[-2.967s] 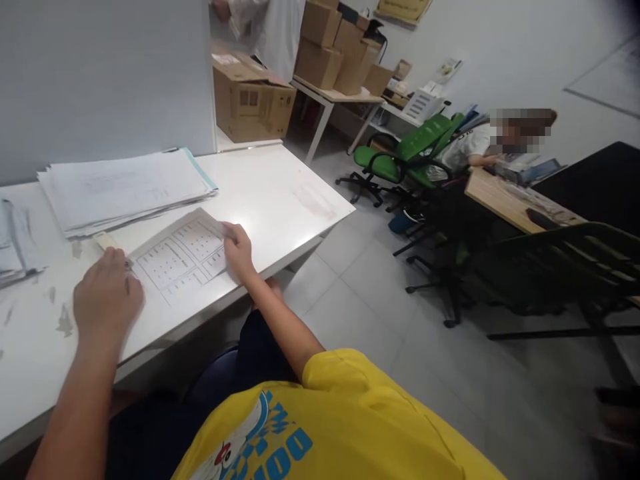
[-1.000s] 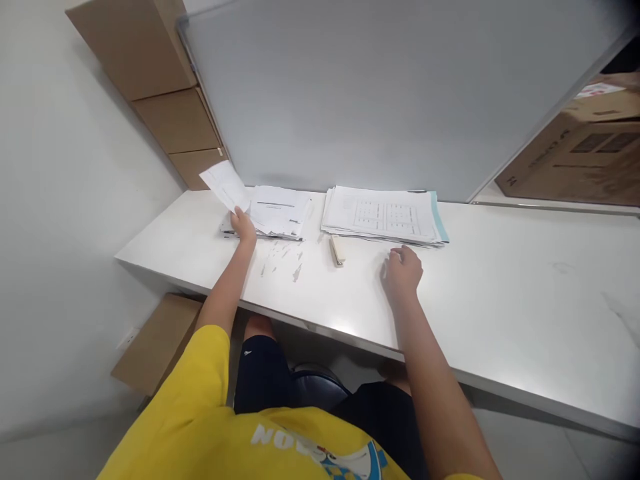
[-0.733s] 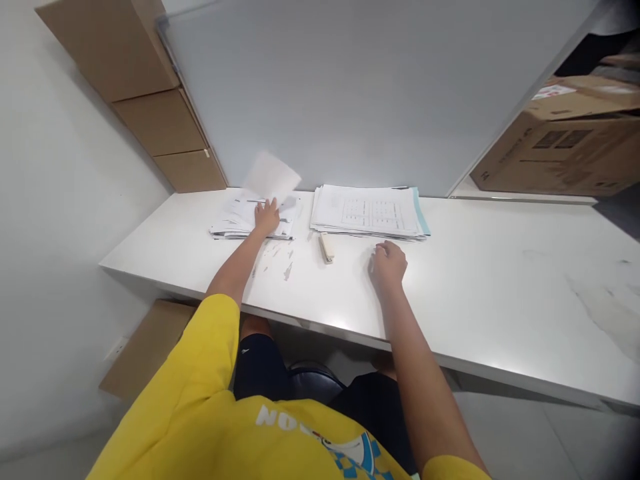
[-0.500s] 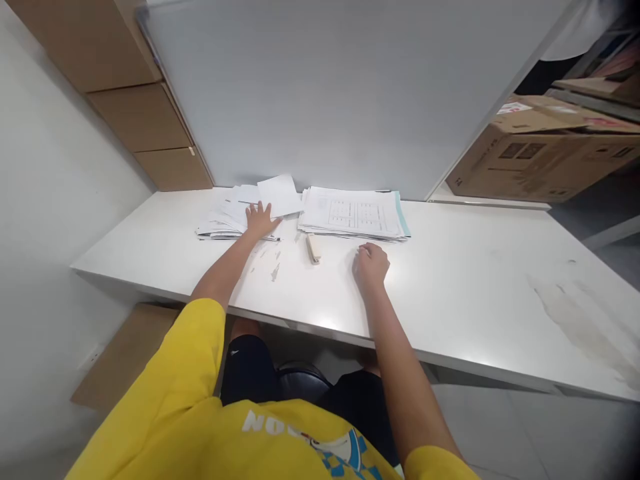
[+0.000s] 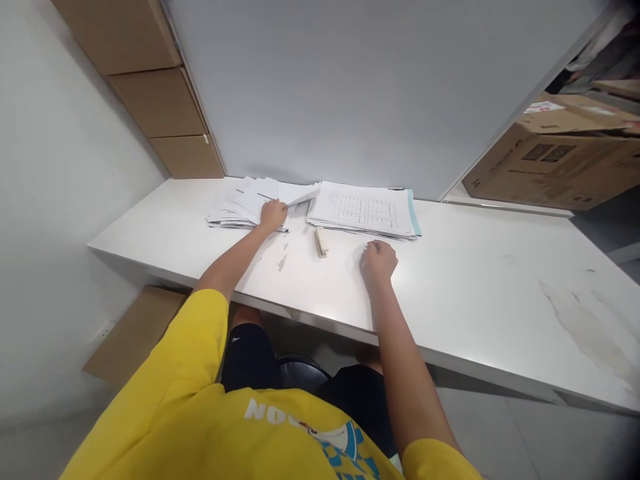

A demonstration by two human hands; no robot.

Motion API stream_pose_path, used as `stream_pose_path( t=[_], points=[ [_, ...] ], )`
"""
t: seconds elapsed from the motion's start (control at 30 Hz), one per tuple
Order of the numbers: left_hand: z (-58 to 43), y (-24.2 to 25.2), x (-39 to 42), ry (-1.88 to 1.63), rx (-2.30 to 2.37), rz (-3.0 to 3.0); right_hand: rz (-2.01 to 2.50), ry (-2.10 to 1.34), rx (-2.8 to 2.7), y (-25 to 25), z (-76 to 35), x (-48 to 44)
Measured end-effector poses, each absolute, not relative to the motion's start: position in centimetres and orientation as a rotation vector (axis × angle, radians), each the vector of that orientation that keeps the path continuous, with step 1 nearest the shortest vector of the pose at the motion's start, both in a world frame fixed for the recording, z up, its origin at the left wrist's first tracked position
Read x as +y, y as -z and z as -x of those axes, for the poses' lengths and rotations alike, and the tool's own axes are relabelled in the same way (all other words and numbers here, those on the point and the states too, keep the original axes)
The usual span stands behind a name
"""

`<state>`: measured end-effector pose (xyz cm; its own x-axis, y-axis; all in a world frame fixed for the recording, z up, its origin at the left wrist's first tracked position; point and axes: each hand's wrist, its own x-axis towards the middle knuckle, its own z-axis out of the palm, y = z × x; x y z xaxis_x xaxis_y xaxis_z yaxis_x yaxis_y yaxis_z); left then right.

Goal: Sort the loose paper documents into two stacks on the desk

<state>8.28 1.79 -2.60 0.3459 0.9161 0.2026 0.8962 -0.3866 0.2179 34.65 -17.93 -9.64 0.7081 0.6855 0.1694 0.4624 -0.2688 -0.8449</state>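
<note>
My left hand (image 5: 273, 215) rests on the near edge of a loose heap of white sheets (image 5: 240, 200) at the back left of the white table (image 5: 470, 293), fingers curled on a sheet (image 5: 299, 195) whose edge lifts. My right hand (image 5: 379, 259) lies loosely curled on the bare table, holding nothing, just in front of a neat stack of printed grid sheets (image 5: 367, 210). A small beige stapler (image 5: 321, 241) lies between the two hands.
A grey partition board (image 5: 350, 87) stands behind the papers. Cardboard boxes (image 5: 165, 100) are stacked at the back left, a large carton (image 5: 560, 160) sits at the right, and another flat box (image 5: 133, 333) lies on the floor. Scuff marks show on the tabletop.
My left hand carried a single sheet to the left heap and laid it down; now it grips a sheet edge there. The right hand stayed by the grid stack. The head turned back to the table.
</note>
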Motion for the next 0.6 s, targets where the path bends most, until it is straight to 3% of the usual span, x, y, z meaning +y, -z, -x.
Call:
stream_pose_path(
  t=[0.17,0.33,0.47,0.6],
  points=[
    [-6.6,0.1,-4.9,-0.985,1.557,-2.321,1.808,-0.341,-0.797,9.0,-34.4,-18.9],
    [-3.2,1.5,-19.5,-1.609,1.420,-1.303,1.714,-0.366,-0.675,8.6,-34.5,-19.2],
    [-2.0,4.9,-27.3,-1.419,1.259,-0.650,1.579,-0.421,-0.790,8.4,-34.2,-20.4],
    [-1.7,6.8,-30.4,-1.195,1.170,-0.379,1.431,-0.710,-1.025,8.2,-30.7,-25.6]
  ],
)
